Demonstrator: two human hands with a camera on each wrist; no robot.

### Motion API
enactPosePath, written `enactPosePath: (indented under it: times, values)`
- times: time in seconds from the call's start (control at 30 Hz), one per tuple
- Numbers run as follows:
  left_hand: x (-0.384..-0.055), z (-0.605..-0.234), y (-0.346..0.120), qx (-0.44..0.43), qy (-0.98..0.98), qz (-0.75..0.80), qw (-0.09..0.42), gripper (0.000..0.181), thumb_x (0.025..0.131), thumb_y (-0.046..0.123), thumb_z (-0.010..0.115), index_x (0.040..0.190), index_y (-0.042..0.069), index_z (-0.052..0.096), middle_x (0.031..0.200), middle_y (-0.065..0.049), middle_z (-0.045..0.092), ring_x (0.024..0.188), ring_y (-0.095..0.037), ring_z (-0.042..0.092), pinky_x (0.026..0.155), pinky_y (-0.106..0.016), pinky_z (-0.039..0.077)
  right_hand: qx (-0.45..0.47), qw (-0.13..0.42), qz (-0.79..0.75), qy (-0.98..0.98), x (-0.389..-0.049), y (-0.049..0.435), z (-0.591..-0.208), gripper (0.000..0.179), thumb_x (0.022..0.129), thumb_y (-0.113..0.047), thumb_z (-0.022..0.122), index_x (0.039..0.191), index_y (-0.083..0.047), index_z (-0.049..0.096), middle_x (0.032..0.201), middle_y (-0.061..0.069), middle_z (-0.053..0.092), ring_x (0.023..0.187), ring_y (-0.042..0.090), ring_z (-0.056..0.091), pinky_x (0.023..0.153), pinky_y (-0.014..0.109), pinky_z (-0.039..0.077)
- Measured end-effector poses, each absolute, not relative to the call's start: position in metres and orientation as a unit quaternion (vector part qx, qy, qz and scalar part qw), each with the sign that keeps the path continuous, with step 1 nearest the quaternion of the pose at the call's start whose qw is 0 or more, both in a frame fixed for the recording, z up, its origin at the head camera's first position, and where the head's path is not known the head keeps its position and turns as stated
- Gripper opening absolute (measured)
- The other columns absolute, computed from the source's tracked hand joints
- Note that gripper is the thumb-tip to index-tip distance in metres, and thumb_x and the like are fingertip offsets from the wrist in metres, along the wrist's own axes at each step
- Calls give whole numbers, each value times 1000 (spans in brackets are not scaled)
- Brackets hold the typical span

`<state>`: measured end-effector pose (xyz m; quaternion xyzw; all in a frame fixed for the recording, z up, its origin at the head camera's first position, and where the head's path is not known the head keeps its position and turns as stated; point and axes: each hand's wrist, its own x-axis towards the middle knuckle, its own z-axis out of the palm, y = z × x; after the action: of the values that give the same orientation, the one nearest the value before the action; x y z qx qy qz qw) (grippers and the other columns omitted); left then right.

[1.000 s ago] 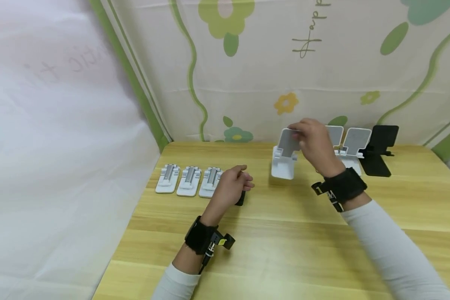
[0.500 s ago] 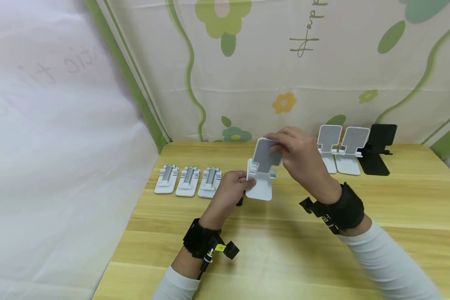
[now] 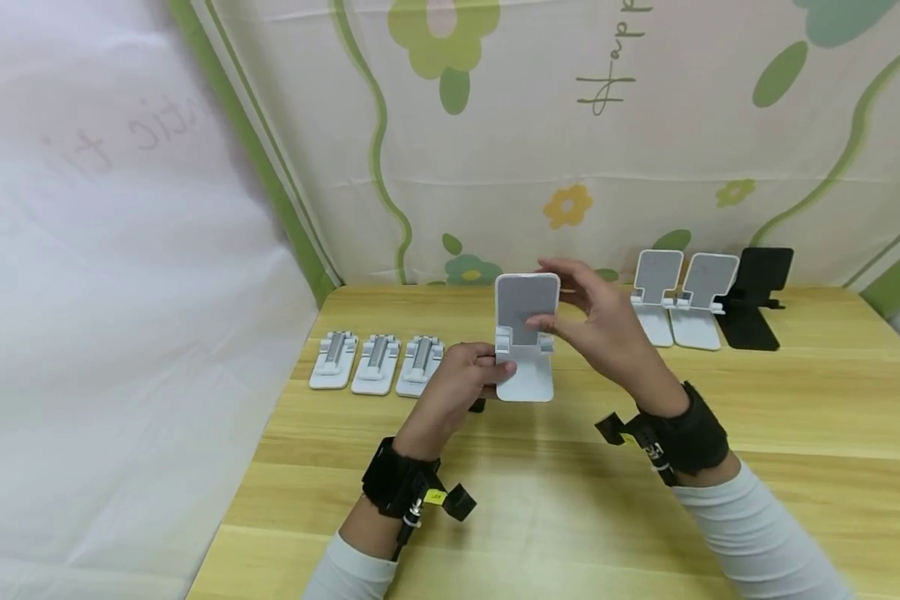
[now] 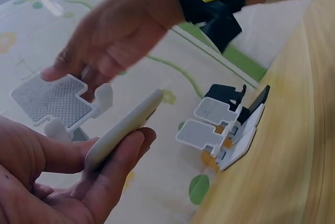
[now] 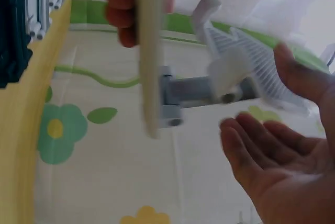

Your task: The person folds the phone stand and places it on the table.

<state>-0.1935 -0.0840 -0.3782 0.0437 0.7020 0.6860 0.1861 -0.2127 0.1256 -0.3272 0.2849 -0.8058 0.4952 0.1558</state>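
Note:
An unfolded white phone stand with a grey pad on its panel is held over the table in the head view. My left hand pinches its base, thumb on the front face; the left wrist view shows fingers below the base plate. At the right side of the panel is my right hand, thumb over the pad and the other fingers behind. In the right wrist view those fingers are spread apart from the panel, and the thumb is right at its edge.
Three folded white phone stands lie in a row at left on the wooden table. A black item is mostly hidden behind the left hand. Two unfolded white stands and a black one stand at back right.
My right hand has brought the stand leftward and nearer. My left hand has taken hold of its base. The panel now faces me more squarely, and the right fingers have loosened from its top edge.

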Motion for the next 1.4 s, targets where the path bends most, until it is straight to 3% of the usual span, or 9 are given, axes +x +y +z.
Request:
enactPosePath:
  times: [0.1,0.2,0.53,0.77,0.87,0.97,1.07,1.2,1.4]
  values:
    - [-191,-376,-84,52,699,687,190,36,101,12,64,133,-5,62,123,-19,73,101,-22,74,78,-30,60,273,79,516,-808,-214,128,-334,73,85,-5,82,149,-5,47,133,16,64,120,28,66,98,13,51]
    - [-189,-374,-84,58,703,683,192,35,101,12,64,132,-5,62,122,-18,74,101,-22,75,78,-31,60,271,65,518,-809,-214,129,-339,65,87,-7,81,145,-4,51,128,14,65,118,28,67,97,18,53]
    - [-187,-370,-82,72,705,680,190,29,99,8,65,124,-7,68,114,-20,75,89,-17,74,71,-27,59,269,194,487,-808,-214,124,-349,39,82,3,83,118,0,67,111,12,74,101,26,74,87,15,56]
    - [-186,-372,-80,70,703,682,191,29,98,7,66,123,-8,68,114,-20,75,88,-17,74,71,-26,59,263,206,473,-816,-212,122,-346,38,81,3,83,116,0,68,109,14,74,100,27,74,87,40,61]
    - [-186,-374,-80,63,707,678,190,28,99,9,66,123,-6,69,113,-18,76,91,-18,74,73,-27,60,272,232,439,-825,-208,122,-337,46,80,0,85,123,-1,67,117,14,72,107,28,72,91,43,59]
    - [-187,-374,-80,55,719,668,182,26,99,10,66,120,-3,70,110,-15,77,90,-18,74,73,-29,60,295,295,390,-821,-204,119,-323,49,80,0,85,125,-3,68,120,14,70,110,28,66,92,38,54]
    - [-187,-373,-82,46,730,660,174,24,99,11,67,119,-3,70,108,-14,78,88,-17,72,72,-29,58,329,348,344,-807,-200,114,-310,34,81,4,83,114,-3,75,108,13,69,101,28,62,81,33,48]
    - [-188,-373,-84,39,731,659,171,25,99,12,67,119,-2,69,108,-14,78,87,-18,71,70,-30,55,355,368,299,-806,-197,106,-302,18,83,6,80,98,-3,77,92,10,67,88,25,59,69,29,44]
    - [-189,-373,-86,46,727,663,174,25,99,11,65,119,-4,70,109,-16,77,89,-20,73,71,-28,58,359,387,273,-804,-191,101,-303,15,82,11,79,91,0,74,83,11,61,78,24,55,62,30,44]
